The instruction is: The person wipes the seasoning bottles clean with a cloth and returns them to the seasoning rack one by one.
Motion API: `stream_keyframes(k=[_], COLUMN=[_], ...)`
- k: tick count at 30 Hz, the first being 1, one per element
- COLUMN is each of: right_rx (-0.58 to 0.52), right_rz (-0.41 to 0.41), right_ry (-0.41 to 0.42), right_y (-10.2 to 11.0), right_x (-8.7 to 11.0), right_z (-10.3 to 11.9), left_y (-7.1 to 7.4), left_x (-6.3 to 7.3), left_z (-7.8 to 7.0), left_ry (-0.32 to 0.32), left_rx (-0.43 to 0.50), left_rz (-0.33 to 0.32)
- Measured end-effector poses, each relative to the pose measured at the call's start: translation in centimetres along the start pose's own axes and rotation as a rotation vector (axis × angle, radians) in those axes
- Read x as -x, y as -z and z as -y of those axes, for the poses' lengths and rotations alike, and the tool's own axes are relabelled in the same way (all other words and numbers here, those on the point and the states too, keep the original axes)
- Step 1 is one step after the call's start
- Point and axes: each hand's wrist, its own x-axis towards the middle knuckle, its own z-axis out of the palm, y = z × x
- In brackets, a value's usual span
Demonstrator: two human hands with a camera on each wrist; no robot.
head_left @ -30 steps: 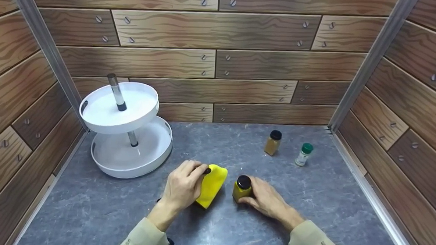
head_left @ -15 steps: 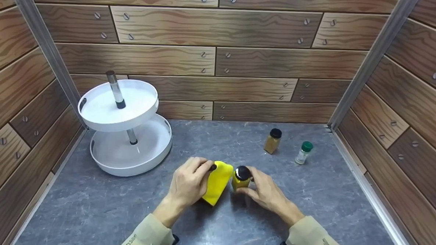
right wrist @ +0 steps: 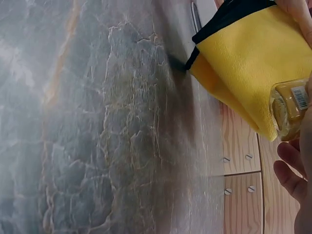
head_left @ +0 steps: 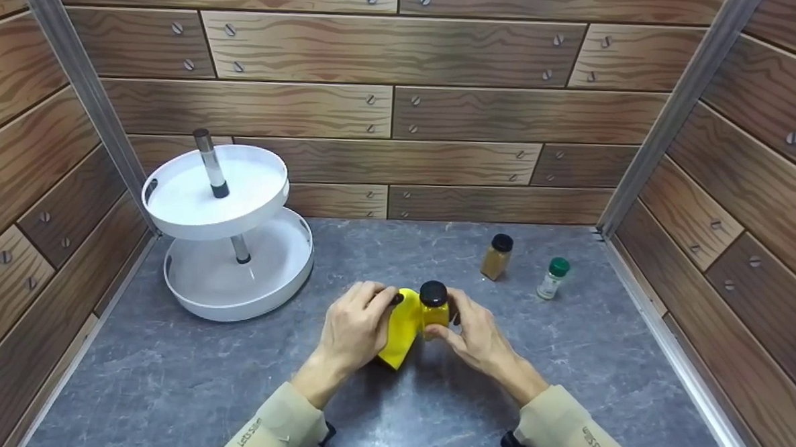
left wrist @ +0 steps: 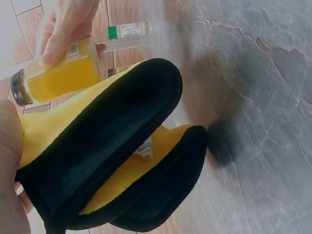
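Note:
My left hand [head_left: 359,324] grips a yellow cloth with black edging [left wrist: 102,146], which hangs folded from the fingers above the table. In my right hand [head_left: 480,338] is a square glass spice jar [head_left: 435,314] with a black lid and yellow contents, held between thumb and fingers. The jar is upright, right beside the cloth and overlapping it in the head view. The right wrist view shows the base of the jar [right wrist: 287,109] with a barcode label, close against the yellow side of the cloth [right wrist: 253,63].
A white two-tier round tray stand [head_left: 233,310] stands at the back left. Toward the back right are a black-lidded spice jar [head_left: 496,258] with brown contents and a smaller green-capped spice bottle [head_left: 553,278]. Wood-patterned walls [head_left: 392,52] enclose the grey marbled table [head_left: 163,381].
Both hands have moved away from the body and closer together. The left hand brings the cloth rightward, and the right hand lifts the jar up beside it.

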Motion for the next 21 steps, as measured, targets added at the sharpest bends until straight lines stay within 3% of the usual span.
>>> stream_keyframes(k=[6,11,21], right_rx=[-0.044,-0.080,-0.167], right_rz=[-0.022,-0.057,-0.120], right_ry=[-0.003,-0.004,-0.010], right_y=[-0.2,-0.7,-1.2], right_x=[-0.2,-0.5,-0.9], right_z=[0.1,0.3,0.7], left_y=[-0.4,-0.8,-1.3], left_x=[-0.4,-0.6,-0.9], left_z=[-0.4,-0.8,-1.6], left_ry=[0.012,0.017,-0.022], left_rx=[-0.026,-0.044,0.000], left_rz=[0.031,0.010,0.005])
